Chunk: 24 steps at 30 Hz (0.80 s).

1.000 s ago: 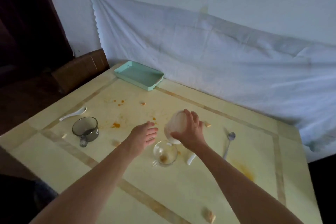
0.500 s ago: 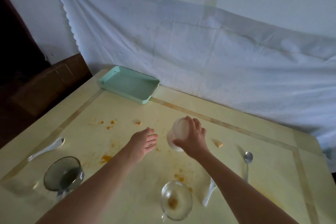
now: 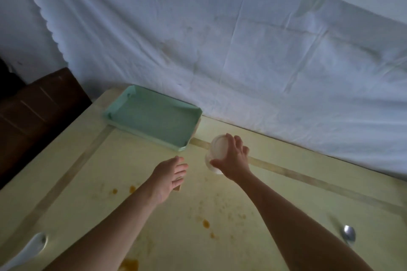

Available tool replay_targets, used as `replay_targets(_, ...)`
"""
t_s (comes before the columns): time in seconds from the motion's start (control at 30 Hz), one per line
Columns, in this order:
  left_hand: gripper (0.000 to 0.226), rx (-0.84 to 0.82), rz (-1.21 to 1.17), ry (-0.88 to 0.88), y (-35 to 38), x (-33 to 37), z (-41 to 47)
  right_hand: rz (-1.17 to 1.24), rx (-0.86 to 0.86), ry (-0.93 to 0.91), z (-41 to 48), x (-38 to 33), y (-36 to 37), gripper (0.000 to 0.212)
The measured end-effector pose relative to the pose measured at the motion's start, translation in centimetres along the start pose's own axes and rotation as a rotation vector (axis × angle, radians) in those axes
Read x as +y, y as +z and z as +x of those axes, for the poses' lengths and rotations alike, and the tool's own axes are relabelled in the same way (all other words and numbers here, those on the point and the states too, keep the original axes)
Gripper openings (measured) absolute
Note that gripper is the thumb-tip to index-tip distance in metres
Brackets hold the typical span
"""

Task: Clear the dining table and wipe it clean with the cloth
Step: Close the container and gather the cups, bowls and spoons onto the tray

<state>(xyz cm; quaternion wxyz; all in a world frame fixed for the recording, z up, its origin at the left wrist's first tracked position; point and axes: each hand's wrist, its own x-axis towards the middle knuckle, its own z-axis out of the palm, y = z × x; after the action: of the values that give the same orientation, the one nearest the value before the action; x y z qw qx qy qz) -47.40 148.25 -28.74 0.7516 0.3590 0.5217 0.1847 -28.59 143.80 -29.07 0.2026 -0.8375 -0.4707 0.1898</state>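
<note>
My right hand (image 3: pixel 233 160) grips a white bowl (image 3: pixel 217 149), tilted on its side above the cream table (image 3: pixel 286 200), just right of the mint-green tray (image 3: pixel 152 119) at the far left corner. The tray holds nothing. My left hand (image 3: pixel 169 176) hovers flat with fingers apart, short of the tray, holding nothing; a small food crumb (image 3: pixel 177 187) lies under its fingertips. Orange sauce spots (image 3: pixel 206 224) dot the tabletop. No cloth for wiping is in sight.
A white ceramic spoon (image 3: pixel 28 248) lies at the lower left edge, a metal spoon (image 3: pixel 349 234) at the lower right. A white sheet (image 3: pixel 242 50) hangs on the wall behind the table. Dark wooden furniture (image 3: pixel 37 112) stands past the table's left side.
Both hands have moved forward toward the tray, my right one carrying the bowl. The view shifted forward, so the two glass cups dropped out of sight.
</note>
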Motion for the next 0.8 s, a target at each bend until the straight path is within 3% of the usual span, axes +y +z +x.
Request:
replay_targets(0.37, 0.041, 0.007, 0.063, -0.018, -0.9, 1.0, 6.8, -0.067, 0.026, -0.033, 11.5, -0.4, 3.2, 0.086)
replay_targets(0.53, 0.041, -0.009, 0.077, -0.017, -0.5, 1.0, 7.7, -0.024, 0.005, -0.097, 12.1, 0.6, 3.2, 0.093)
replay_targets(0.8, 0.041, -0.011, 0.071, -0.022, -0.1, 1.1, 7.9, 0.035, 0.033, -0.095, 12.5, 0.4, 3.9, 0.088)
